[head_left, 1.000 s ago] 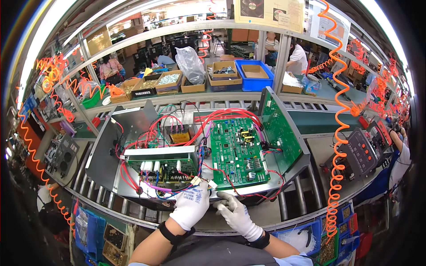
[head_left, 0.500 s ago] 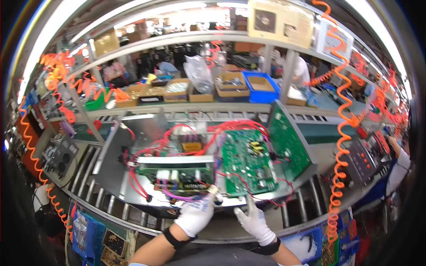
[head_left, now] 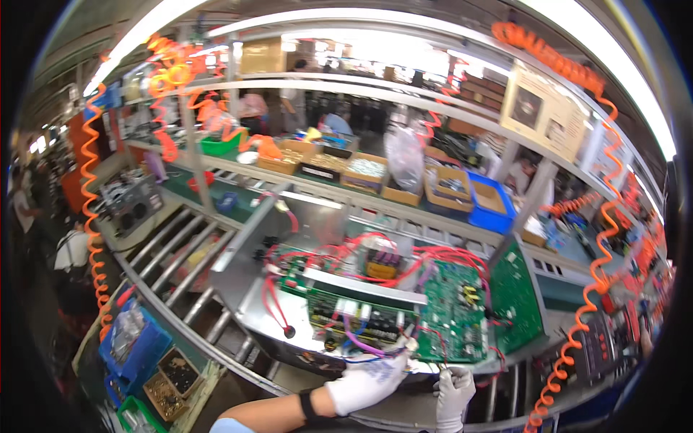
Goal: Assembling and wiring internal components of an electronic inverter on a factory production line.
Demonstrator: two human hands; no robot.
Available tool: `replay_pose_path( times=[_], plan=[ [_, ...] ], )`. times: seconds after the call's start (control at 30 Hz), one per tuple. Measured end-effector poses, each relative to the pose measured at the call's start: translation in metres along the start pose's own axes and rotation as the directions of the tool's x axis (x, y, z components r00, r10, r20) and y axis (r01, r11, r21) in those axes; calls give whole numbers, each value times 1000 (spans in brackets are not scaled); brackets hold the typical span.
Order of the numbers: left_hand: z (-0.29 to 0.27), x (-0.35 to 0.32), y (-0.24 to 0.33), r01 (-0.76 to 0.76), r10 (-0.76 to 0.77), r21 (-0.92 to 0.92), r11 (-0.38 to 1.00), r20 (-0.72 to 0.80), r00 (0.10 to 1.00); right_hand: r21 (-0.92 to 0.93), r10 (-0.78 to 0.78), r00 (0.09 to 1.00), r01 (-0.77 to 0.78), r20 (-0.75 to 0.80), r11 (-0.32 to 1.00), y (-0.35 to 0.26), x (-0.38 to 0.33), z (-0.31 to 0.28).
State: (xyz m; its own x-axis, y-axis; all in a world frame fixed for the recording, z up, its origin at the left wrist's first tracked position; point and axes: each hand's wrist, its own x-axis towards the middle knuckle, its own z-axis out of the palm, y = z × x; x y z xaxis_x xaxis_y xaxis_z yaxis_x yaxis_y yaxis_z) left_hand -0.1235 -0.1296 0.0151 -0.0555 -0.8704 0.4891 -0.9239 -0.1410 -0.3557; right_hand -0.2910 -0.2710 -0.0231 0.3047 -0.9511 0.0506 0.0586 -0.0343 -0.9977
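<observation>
A metal chassis lies open in front of me, packed with circuit boards and red wires. My left hand, in a white glove, is closed at its front edge around a bundle of wires, purple and blue among them. A pale connector-like end shows by its fingertips. Just right of it, my gloved right hand has its fingers curled together on a thin red wire coming off the flat green circuit board. Another green board stands upright along the right side.
Metal rollers run under and left of the chassis. Cardboard parts boxes and a blue bin line the shelf behind. Coiled orange hoses hang at both sides. Blue trays and boxes of small parts sit at lower left.
The view has swung left and tilted, so the chassis appears further right and lower. My right hand has gone from outstretched fingers to curled ones at the red wire. My left hand stays on the wires.
</observation>
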Motion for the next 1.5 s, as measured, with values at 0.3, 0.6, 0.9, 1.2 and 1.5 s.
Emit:
replay_pose_path(
  times=[0.3,0.6,0.9,1.2,1.5],
  plan=[
    [-64,1,-49,39,178,-836,548,162,971,-217,-184,866,90,-464,972,-53,-2,-131],
    [-158,66,-79,-482,447,-870,100,-393,803,-99,-222,974,225,45,969,-103,-24,-168],
    [-23,68,37,-177,382,-934,309,-48,923,252,191,944,-260,267,932,-108,-20,-128],
    [-32,26,15,246,24,-748,617,331,943,273,231,956,-275,181,922,-4,13,-113],
    [-25,48,54,335,-104,-633,698,373,922,333,283,884,-411,372,848,-55,31,-122]
  ],
)
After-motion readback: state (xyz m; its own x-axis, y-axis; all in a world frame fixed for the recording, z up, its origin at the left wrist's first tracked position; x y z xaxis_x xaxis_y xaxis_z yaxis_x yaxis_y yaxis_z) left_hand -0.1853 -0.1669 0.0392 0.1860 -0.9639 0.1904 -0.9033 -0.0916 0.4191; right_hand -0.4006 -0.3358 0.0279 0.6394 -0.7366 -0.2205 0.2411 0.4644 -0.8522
